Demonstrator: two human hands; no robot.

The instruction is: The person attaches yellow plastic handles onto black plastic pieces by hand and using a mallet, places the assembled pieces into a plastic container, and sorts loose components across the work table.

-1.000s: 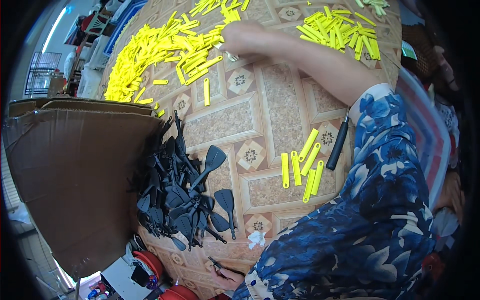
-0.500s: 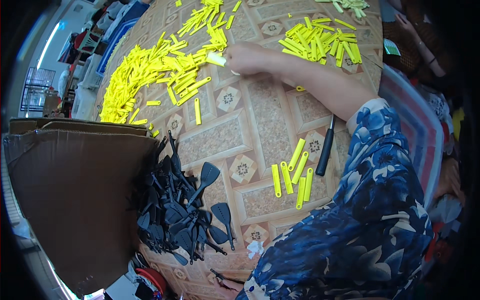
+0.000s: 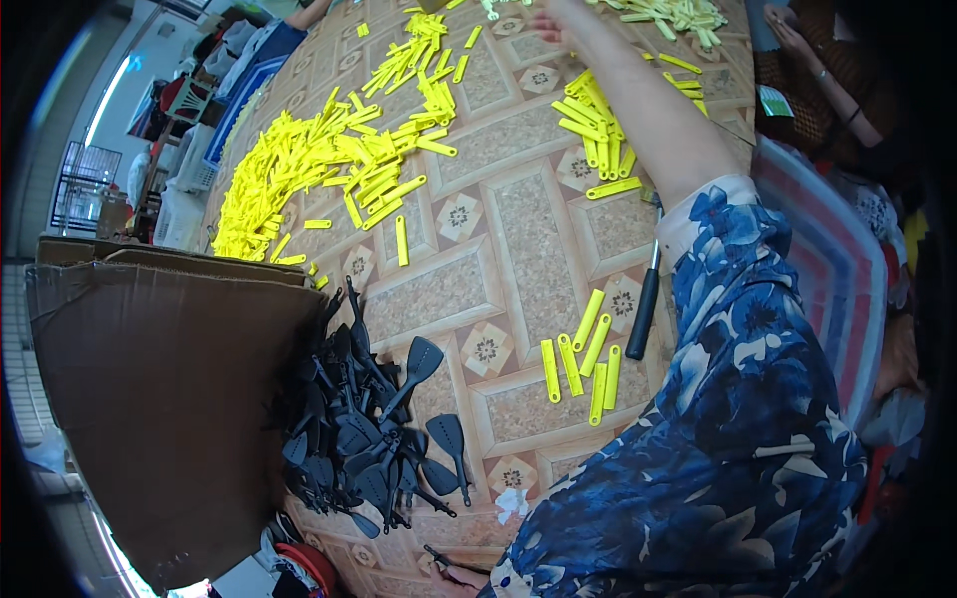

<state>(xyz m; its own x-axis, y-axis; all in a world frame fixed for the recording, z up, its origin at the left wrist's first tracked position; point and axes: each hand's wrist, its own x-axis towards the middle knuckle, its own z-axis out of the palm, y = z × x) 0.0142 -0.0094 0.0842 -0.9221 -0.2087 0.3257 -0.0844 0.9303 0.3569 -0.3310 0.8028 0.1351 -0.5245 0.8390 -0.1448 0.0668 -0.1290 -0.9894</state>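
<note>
Reaching right hand (image 3: 554, 18) to far yellow strips (image 3: 658, 10), grip cut off, cannot tell | left hand unseen | five strips (image 3: 581, 351) laid side by side beside black-handled tool (image 3: 644, 309)

Right arm stretched far forward from the lower right of the frame to the top centre, elbow nearly straight, forearm bare below a blue flowered sleeve. Right hand (image 3: 554, 14) at the very top edge, mostly cut off, fingers hidden, grip impossible to judge. Left hand (image 3: 461, 578) barely showing at the bottom edge, low and close to the body, pose unclear.
</note>
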